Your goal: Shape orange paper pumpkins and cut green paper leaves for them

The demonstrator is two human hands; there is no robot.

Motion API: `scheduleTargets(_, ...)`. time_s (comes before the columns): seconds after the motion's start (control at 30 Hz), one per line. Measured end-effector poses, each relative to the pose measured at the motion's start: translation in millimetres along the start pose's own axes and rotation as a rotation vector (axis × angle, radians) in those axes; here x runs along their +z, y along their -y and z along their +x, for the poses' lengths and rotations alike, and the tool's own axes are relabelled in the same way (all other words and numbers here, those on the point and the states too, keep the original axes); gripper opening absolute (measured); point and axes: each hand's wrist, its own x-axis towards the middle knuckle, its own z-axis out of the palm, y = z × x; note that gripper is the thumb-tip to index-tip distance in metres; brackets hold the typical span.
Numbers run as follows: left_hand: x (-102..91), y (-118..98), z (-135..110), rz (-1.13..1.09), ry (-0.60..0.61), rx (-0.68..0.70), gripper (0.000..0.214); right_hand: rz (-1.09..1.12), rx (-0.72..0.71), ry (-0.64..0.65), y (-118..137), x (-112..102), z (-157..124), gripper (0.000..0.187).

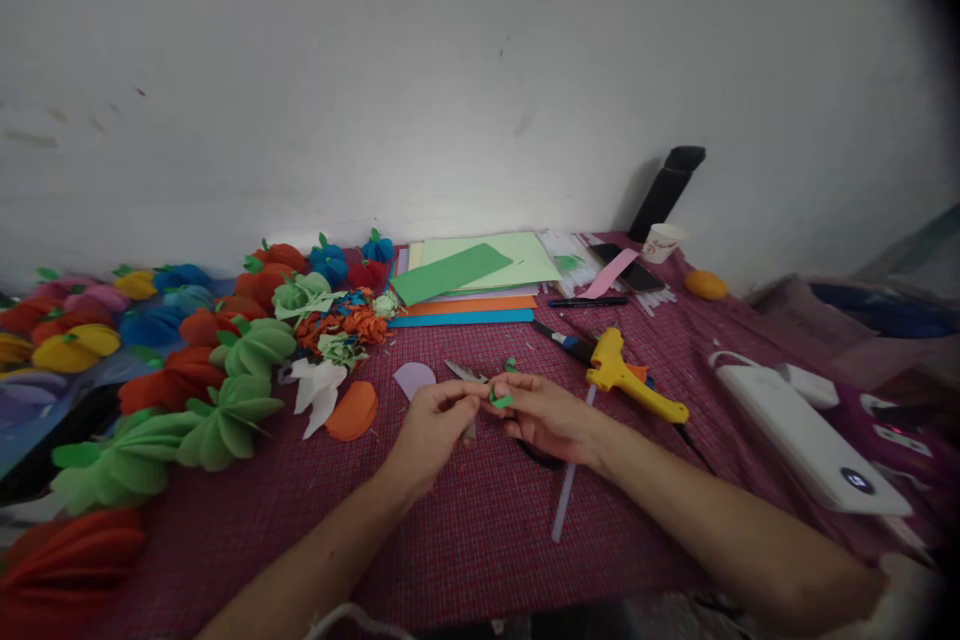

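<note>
Above the middle of the table, my two hands meet at the fingertips around a small curled strip of green paper (501,401). My right hand (551,417) pinches the strip between thumb and fingers. My left hand (437,422) is closed, its thumb and forefinger pressed together at the strip's left end; its grip is partly hidden. Scissors (463,372) lie beneath my hands, blades pointing up-left and the dark handle partly covered. A small green paper scrap (510,363) is just beyond my right fingers. Lilac (415,379) and orange paper rounds (352,411) lie left of my hands.
Several paper pumpkins (247,348) crowd the left side, beside a heap of paper shreds (352,325). Coloured sheets (487,270) are stacked at the back. On the right are a yellow glue gun (630,378) with a glue stick, a white power bank (814,440) and a paper cup (661,243).
</note>
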Motion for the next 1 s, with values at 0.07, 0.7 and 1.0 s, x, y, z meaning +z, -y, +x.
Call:
scheduleTargets(0.07,0.2,-0.8,-0.7,-0.002,0.006,0.011,0.024,0.007,0.001,-0.007,1.5,1.0,-0.6,0.021)
scheduleTargets(0.7,-1.7,-2.9,-0.1,0.190,0.041,0.108,0.018,-0.024,-0.022,-0.024,-0.8,-1.2,-1.9,0.025)
scheduleTargets(1.0,-6.0,1.7,-1.9,0.365,0.021,0.224,0.020,-0.098,-0.077,-0.058,-4.0,3.2,-0.6,0.027)
